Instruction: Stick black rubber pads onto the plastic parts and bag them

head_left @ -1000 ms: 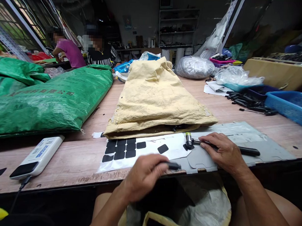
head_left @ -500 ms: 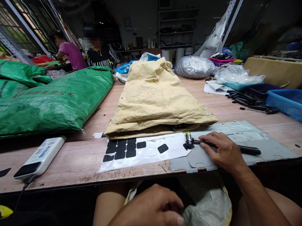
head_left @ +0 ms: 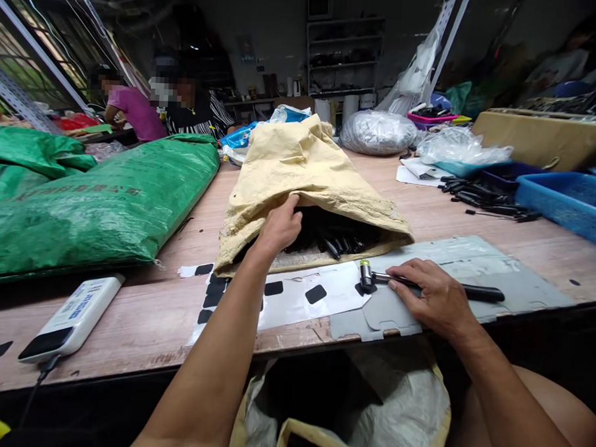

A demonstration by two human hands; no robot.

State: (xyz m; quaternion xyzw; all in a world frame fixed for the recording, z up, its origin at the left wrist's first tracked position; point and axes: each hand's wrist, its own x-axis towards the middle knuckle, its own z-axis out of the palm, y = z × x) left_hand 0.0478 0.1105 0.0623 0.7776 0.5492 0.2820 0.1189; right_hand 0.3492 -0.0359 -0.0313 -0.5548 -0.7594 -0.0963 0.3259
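At the mouth of the yellow woven sack, my left hand grips the raised upper edge, index finger on top and other fingers partly hidden. Inside the gaping mouth lie several black handle-like parts. My right hand is closed around a small hammer with a black grip and a yellow-green face on its head. The hammer lies low over a grey board, its head beside a black sticker. A white sheet with black rounded-square stickers is partly covered by my left forearm.
A full green sack and a white power bank with a cable stand left. Black parts and a blue basket are at right. An open sack hangs below the table edge. Two people sit at the back left.
My left hand has moved from above the lap up to the yellow sack and raised its mouth, exposing the black parts. My right hand stays on the hammer.
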